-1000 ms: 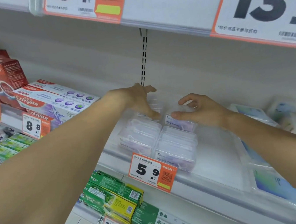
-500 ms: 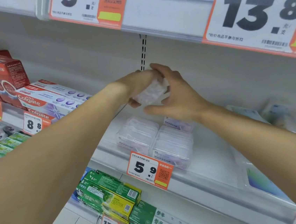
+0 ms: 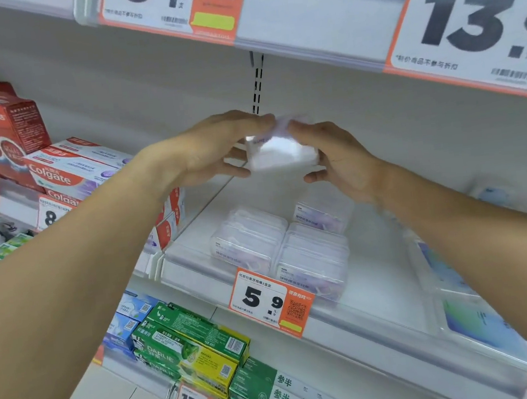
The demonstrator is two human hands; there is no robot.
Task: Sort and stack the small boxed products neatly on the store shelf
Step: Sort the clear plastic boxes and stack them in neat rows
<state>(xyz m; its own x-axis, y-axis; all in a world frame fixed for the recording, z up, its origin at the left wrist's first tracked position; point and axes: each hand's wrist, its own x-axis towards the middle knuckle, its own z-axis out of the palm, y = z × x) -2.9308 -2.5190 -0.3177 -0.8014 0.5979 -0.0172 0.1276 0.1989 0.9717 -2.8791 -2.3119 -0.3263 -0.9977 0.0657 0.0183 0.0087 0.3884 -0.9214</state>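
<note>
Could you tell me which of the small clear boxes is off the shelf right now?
The clear box held up between the left hand and right hand; the other clear boxes lie below it on the shelf.

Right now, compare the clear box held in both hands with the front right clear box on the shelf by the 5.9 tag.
1. The held clear box is up in the air between the left hand and right hand; the front right clear box rests on the shelf.
2. The held one is tilted and blurred; the shelf one lies flat beside a neighbouring box.
Both look like the same small transparent plastic product.
</note>
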